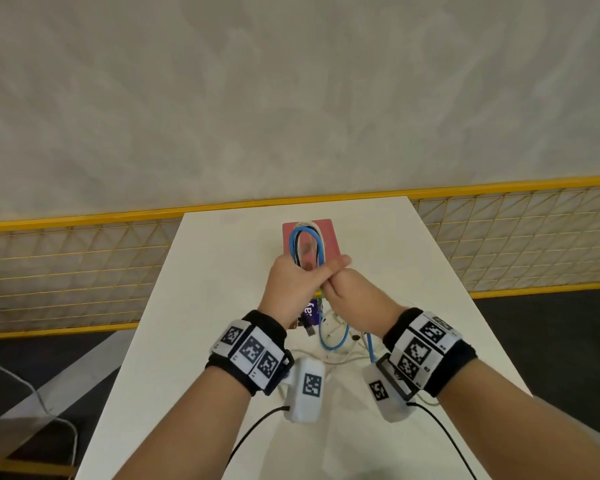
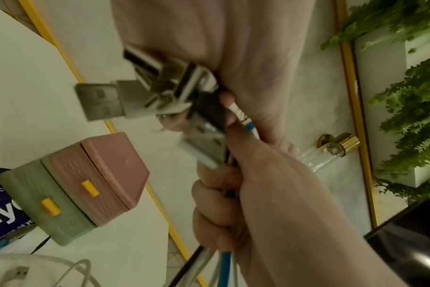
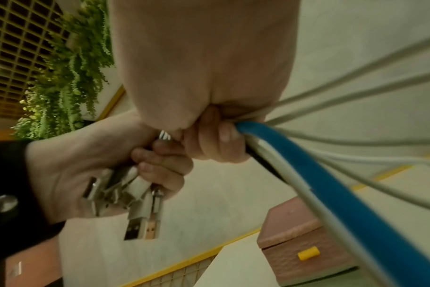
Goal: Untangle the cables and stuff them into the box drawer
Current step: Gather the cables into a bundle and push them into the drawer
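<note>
We stand at a white table [image 1: 201, 306], and on it, past our hands, sits the box [image 1: 329, 237], a small pink-and-green stack of drawers with yellow pulls [image 2: 89, 188]. From the wrist views both drawers look pushed in, or nearly so; we cannot tell for sure.

Above the box we hold the cables [image 1: 307, 244] doubled into a tall loop of blue, white and black strands. More cable [image 1: 333, 337] lies slack on the table between our wrists, so the bundle is not fully gathered.

Our left hand [image 1: 291, 289] is curled tight round the strands low down, with the USB plugs [image 2: 125, 97] bunched and sticking out of the fist. Our right hand [image 1: 354, 292] is fisted just above and against it, fingers wrapped on the same strands where the blue cable [image 3: 331, 186] and the white ones fan out.

We judge we are at the gathering step: the strands run side by side, so the untangling looks mostly done, and we are folding them to a size the drawer can take. Next, we think, one hand must keep the whole bundle while the other lets go, pulls a drawer open by its pull, and then we feed the loop in. The stiff loop may spring back out, and the loose tails could snag.
</note>
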